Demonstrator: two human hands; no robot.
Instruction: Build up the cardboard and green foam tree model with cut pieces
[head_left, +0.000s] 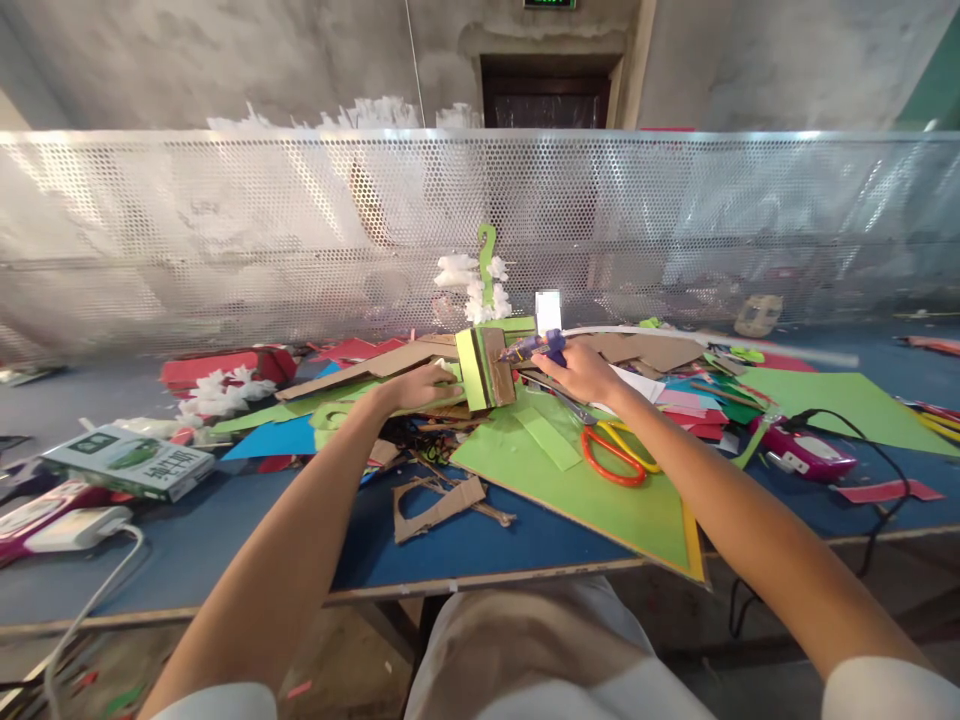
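A small box-like piece of green paper and brown cardboard [480, 370] stands at the centre, its bare cardboard side turned to the right. My left hand [424, 388] is closed round the green part on its left side; the fingertips are partly hidden. In my right hand [577, 368] is a dark blue glue gun [531, 347], its tip at the cardboard face. Whether the tip touches is too small to tell. Behind the box rises a curled green strip [487, 262] with white tufts [480, 300] around it.
Orange-handled scissors [613, 458] lie on a green sheet [585, 490] at centre right. Cardboard scraps [439, 507] are near the front edge. A milk carton [129, 462] stands left, a magenta device [802, 450] right. A perforated metal panel [300, 220] runs behind.
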